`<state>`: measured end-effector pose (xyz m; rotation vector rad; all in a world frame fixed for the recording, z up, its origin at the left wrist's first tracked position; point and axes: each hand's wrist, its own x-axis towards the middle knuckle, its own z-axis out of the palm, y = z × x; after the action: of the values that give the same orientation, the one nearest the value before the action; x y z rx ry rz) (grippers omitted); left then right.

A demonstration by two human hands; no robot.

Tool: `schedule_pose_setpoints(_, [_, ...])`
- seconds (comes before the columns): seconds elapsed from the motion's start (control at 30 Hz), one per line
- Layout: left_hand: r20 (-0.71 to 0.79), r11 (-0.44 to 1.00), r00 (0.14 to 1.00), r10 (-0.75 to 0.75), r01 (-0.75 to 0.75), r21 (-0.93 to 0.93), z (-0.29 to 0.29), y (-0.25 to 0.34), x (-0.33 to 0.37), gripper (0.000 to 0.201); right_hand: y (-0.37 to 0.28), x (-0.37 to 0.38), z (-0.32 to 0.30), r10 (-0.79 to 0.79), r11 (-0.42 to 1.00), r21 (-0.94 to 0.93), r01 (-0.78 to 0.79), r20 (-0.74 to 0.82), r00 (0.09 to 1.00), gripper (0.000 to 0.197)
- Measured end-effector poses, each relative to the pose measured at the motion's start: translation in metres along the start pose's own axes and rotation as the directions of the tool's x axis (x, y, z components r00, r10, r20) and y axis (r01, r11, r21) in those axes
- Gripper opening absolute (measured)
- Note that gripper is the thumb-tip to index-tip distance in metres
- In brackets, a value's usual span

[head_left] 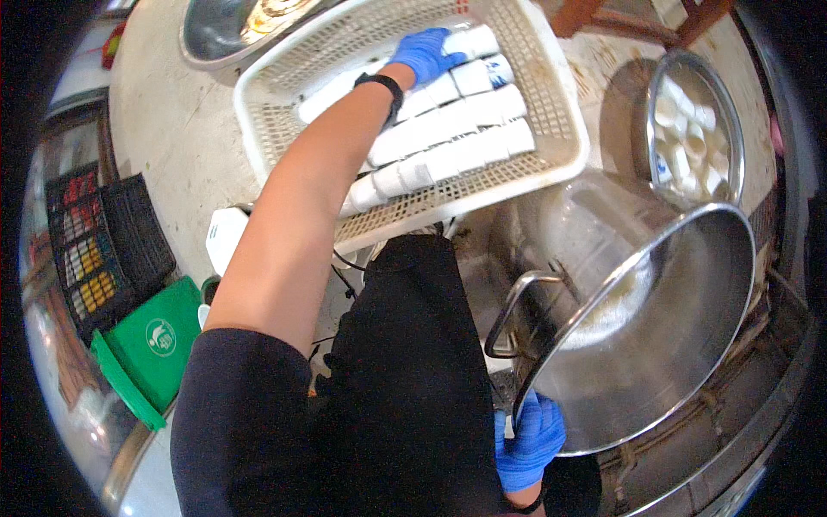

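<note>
from my end, i judge the step in hand to be settling cups into rows inside the white basket (551, 112), with the left hand (426, 56) doing that work. the cups (474, 103) lie on their sides end to end, in slanting rows that run across the basket from its left side toward its right edge. the left hand is at the row nearest the far edge, its fingers bent down over the cups there. i cannot tell whether it pinches one or only presses on it, since the glove hides the contact.

the right hand (527, 439) is down by the near side of the pot (680, 336), its fingers curled together over the rim. the pot is tipped, its mouth facing to the right and toward me, and its loop handle (508, 310) shows free of that hand. beyond the basket's right edge, just past the pot, a metal bowl (738, 142) carries more cups (689, 146), loosely jumbled.

as i judge it, the next move calls for a light touch at the far row, so its neighbours don't roll, and a steady right hand on the pot.
</note>
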<state>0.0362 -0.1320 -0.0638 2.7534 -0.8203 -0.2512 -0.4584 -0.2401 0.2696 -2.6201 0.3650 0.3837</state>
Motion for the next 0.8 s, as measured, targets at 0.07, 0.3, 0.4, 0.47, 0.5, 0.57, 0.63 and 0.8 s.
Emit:
schedule_pose_setpoints(0.07, [-0.191, 0.998, 0.981, 0.046, -0.052, -0.029, 0.010, -0.005, -0.003, 0.072, 0.002, -0.001, -0.001, 0.016, 1.000, -0.025, -0.016, 0.002, 1.000, 0.049])
schedule_pose_setpoints(0.3, [-0.257, 0.989, 0.961, 0.102, -0.126, -0.078, -0.047, -0.094, -0.080, 0.051, -0.005, 0.005, 0.001, 0.051, 0.998, 0.044, -0.052, 0.014, 0.999, 0.050])
schedule_pose_setpoints(0.4, [0.062, 0.900, 0.965, -0.255, 0.260, -0.349, -0.063, -0.127, -0.099, 0.052, -0.005, 0.004, 0.001, 0.031, 0.999, 0.038, -0.032, 0.002, 1.000, 0.049])
schedule_pose_setpoints(0.47, [0.137, 0.931, 0.967, -0.216, 0.247, -0.269, -0.052, -0.130, -0.106, 0.055, -0.006, 0.001, 0.000, 0.070, 0.996, 0.061, -0.070, 0.008, 0.998, 0.044])
schedule_pose_setpoints(0.5, [0.217, 0.956, 0.959, -0.183, 0.225, -0.190, -0.047, -0.133, -0.109, 0.058, -0.006, 0.001, -0.001, 0.072, 0.995, 0.068, -0.073, 0.016, 0.997, 0.045])
schedule_pose_setpoints(0.57, [0.240, 0.962, 0.955, -0.175, 0.218, -0.166, -0.039, -0.123, -0.110, 0.064, 0.000, 0.000, 0.005, 0.051, 0.998, 0.039, -0.050, -0.013, 0.999, 0.047])
schedule_pose_setpoints(0.63, [0.263, 0.983, 0.951, -0.161, 0.179, -0.047, -0.038, -0.106, -0.112, 0.078, -0.001, 0.000, 0.005, 0.033, 0.999, -0.004, -0.033, -0.045, 0.998, 0.049])
schedule_pose_setpoints(0.8, [0.283, 0.980, 0.945, -0.165, 0.189, -0.059, -0.044, -0.107, -0.112, 0.076, -0.006, 0.004, 0.001, 0.073, 0.994, 0.080, -0.074, 0.017, 0.997, 0.045])
